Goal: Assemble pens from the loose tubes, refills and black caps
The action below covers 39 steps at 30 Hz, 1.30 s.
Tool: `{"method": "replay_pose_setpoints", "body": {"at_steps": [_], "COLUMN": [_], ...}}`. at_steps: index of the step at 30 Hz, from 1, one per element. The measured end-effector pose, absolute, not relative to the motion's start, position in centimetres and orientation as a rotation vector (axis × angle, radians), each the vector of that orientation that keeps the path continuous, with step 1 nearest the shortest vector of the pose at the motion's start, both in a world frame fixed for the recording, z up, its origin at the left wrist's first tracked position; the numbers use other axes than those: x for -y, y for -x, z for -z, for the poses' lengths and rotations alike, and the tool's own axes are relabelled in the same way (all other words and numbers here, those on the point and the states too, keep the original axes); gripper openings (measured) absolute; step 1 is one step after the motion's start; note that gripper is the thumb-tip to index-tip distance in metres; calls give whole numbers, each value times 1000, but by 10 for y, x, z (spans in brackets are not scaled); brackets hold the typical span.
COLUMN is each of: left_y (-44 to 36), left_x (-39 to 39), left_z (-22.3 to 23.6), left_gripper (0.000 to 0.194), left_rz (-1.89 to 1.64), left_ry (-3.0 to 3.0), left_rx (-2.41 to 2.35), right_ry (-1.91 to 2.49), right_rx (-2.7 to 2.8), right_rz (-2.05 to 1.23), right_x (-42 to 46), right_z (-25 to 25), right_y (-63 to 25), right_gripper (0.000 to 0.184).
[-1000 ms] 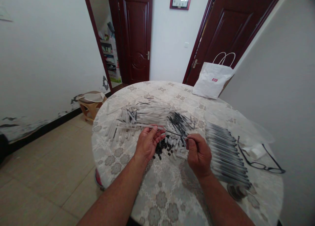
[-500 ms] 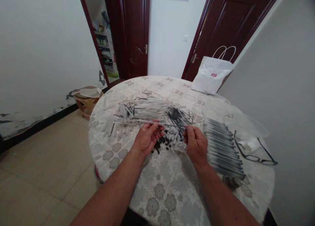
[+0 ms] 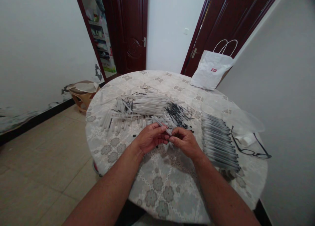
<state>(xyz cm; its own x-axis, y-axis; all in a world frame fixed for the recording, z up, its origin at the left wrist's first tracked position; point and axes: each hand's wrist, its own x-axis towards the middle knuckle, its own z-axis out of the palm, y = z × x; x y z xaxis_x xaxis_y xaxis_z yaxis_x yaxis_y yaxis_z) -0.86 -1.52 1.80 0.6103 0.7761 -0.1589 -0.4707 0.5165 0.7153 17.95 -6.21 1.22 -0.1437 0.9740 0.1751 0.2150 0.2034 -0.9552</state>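
Note:
My left hand (image 3: 153, 136) grips a pale pen barrel (image 3: 158, 121) between thumb and fingers, with the barrel slanting up and to the left. My right hand (image 3: 183, 140) pinches at the barrel's near end, its fingertips close to the left thumb. Whether a small part sits in that pinch is hidden. Behind the hands lies a heap of whitish pen barrels (image 3: 147, 104). Dark, thin refills (image 3: 176, 113) are piled just beyond my right hand. Small pale and black pieces lie partly covered beneath my hands.
Assembled-looking pens (image 3: 219, 142) lie in a row at the right. Beside them are black-framed glasses (image 3: 248, 152) and clear plastic film (image 3: 251, 119). A white paper bag (image 3: 210, 70) stands at the back of the round, cloth-covered table (image 3: 157, 193). A stool (image 3: 83, 91) stands left.
My right hand has moved left to meet my left hand. The dark refill stretched between them no longer shows outside the barrel, and the barrel now slants instead of lying level.

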Motion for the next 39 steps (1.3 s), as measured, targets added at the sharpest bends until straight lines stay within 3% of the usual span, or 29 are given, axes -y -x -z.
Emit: {"method": "replay_pose_setpoints", "body": {"at_steps": [7,14,21,28,39], "left_y": [9,5,5,2,2], "left_x": [3,6,8,11,11], "left_z": [-14,-15,-14,-15,-14], "left_gripper": [14,22,25,28,29], "left_rz": [-1141,-1165,-1161,-1133,-1112], "left_ry": [-385,-436,-522,-599,-655], "left_rx": [-543,-542,-525,-533,-566], "right_ry": [1561,1782,1534,1446,1245], "right_rx": [2288,2500,2109,1510,1222], "right_rz": [-295,-42,-154,-497,-727], "right_x": [65,67,65,63,58], "right_z": [-17,-15,-12,-11,0], "right_y": [-178,-161,-169,-168,-157], "right_gripper": [15,16,14,24,23]}}
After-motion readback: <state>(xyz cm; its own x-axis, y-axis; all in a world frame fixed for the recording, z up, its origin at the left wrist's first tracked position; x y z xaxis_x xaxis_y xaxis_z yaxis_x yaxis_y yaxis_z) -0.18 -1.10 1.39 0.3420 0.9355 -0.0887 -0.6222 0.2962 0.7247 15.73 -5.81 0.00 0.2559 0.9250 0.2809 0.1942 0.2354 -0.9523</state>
